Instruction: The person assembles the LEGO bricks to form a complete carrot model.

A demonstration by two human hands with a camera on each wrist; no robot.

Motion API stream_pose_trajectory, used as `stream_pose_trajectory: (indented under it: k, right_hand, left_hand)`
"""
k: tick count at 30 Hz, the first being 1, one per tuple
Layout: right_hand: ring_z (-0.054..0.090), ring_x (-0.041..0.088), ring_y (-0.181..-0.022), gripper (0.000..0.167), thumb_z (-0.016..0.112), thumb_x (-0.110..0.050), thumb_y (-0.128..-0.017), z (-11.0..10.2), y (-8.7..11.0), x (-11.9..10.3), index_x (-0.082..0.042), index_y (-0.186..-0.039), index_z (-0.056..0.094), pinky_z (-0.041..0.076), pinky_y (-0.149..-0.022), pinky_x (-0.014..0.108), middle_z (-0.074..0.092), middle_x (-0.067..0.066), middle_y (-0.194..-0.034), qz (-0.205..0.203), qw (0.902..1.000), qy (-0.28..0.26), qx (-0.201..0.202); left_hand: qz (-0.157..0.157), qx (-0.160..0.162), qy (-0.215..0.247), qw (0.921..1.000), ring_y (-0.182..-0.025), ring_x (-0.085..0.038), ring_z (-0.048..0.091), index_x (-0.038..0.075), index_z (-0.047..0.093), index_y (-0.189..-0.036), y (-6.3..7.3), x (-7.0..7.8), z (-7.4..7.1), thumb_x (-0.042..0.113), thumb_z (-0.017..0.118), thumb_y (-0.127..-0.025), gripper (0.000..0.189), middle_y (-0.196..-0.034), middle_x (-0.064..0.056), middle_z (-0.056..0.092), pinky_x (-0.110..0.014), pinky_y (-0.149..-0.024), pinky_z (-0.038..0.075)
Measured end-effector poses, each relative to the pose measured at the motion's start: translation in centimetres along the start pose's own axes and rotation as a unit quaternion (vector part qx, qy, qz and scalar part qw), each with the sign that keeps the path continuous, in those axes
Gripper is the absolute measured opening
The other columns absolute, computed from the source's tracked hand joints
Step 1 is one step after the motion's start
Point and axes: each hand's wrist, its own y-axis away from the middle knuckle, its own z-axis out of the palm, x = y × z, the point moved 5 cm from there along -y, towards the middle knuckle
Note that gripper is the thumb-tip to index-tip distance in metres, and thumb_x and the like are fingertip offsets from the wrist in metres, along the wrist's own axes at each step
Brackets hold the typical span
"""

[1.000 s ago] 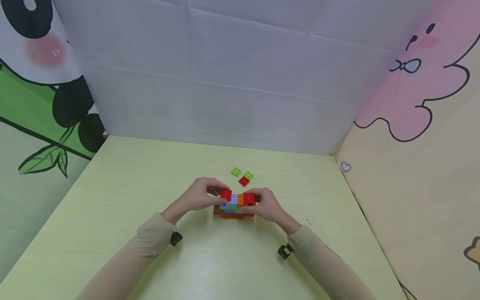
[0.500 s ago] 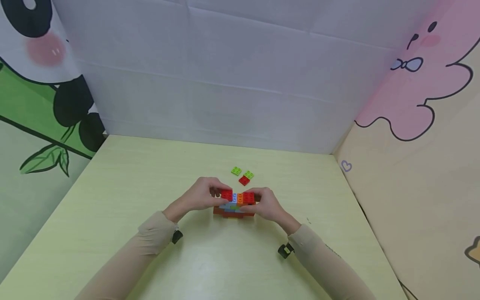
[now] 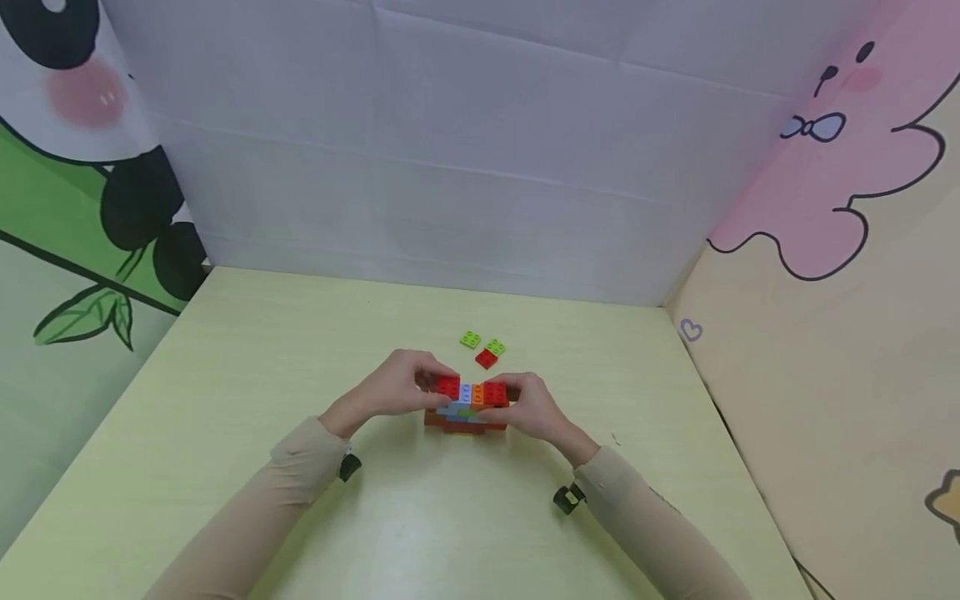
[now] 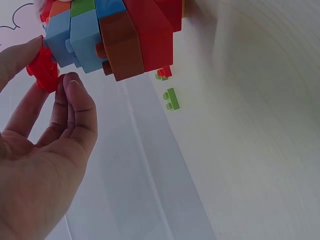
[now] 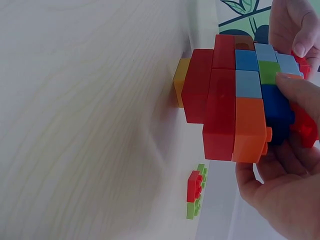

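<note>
A stepped block of toy building bricks point(image 3: 461, 423) stands on the table, narrow at its yellow base point(image 5: 181, 82), with red, brown, blue, green and orange bricks above. My left hand point(image 3: 397, 383) pinches a red brick point(image 4: 45, 67) between thumb and fingers at the block's upper left end. In the left wrist view that brick sits right against the studs of a light blue brick point(image 4: 59, 37). My right hand point(image 3: 534, 408) grips the upper right end, where another red brick point(image 3: 496, 393) tops the block. Its thumb presses the front by a green brick point(image 5: 269, 72); the fingers reach behind.
Behind the block lie two loose lime green bricks, one apart point(image 3: 470, 339) and one point(image 3: 495, 347) beside a loose red brick point(image 3: 487, 358). A pale wooden table point(image 3: 322, 517) carries everything. A white cloth backdrop point(image 3: 450, 208) rises at its far edge.
My left hand shifts the red brick slightly right, then back left over the block's end. The right hand keeps its hold, and the loose bricks stay put.
</note>
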Motion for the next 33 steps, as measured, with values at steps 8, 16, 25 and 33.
stream_pose_trajectory:
  k: [8, 16, 25, 33]
  right_hand:
    - [0.062, 0.016, -0.087, 0.036, 0.08, -0.021, -0.079, 0.12, -0.09, -0.25, -0.009, -0.111, 0.068, 0.052, -0.075, 0.029, 0.066, -0.002, -0.101, 0.002, 1.0, -0.002, -0.004]
    - [0.062, 0.017, -0.088, 0.036, 0.08, -0.02, -0.079, 0.15, -0.08, -0.56, -0.009, -0.111, 0.068, 0.052, -0.076, 0.03, 0.066, 0.0, -0.103, -0.006, 1.0, -0.003, -0.006]
    - [0.062, 0.016, -0.088, 0.035, 0.08, -0.021, -0.079, 0.19, -0.13, -0.48, -0.011, -0.11, 0.068, 0.052, -0.075, 0.029, 0.066, -0.004, -0.101, -0.001, 1.0, 0.008, -0.002]
    - [0.061, 0.016, -0.087, 0.036, 0.081, -0.021, -0.078, 0.18, -0.09, -0.29, -0.012, -0.11, 0.068, 0.052, -0.076, 0.029, 0.065, -0.005, -0.1, 0.004, 1.0, 0.008, 0.002]
  left_hand:
    - [-0.006, -0.001, 0.006, 1.0, -0.074, -0.014, 0.062, 0.005, 0.071, -0.11, 0.12, 0.14, 0.06, 0.013, 0.078, -0.079, 0.032, -0.089, 0.003, 0.063, -0.028, -0.068, 0.053]
    - [-0.025, -0.005, -0.046, 0.9986, -0.071, -0.014, 0.058, 0.011, 0.073, -0.108, -0.03, 0.52, 0.02, 0.015, 0.079, -0.078, 0.031, -0.085, 0.005, 0.06, -0.028, -0.062, 0.052]
    - [-0.03, -0.012, -0.049, 0.9983, -0.069, -0.015, 0.056, 0.012, 0.074, -0.107, -0.11, 0.49, -0.01, 0.016, 0.08, -0.077, 0.031, -0.085, 0.006, 0.06, -0.029, -0.06, 0.051]
    - [-0.017, 0.02, -0.065, 0.9975, -0.072, -0.015, 0.054, 0.014, 0.074, -0.104, -0.23, 0.11, 0.61, 0.019, 0.081, -0.075, 0.03, -0.083, 0.008, 0.058, -0.029, -0.062, 0.05]
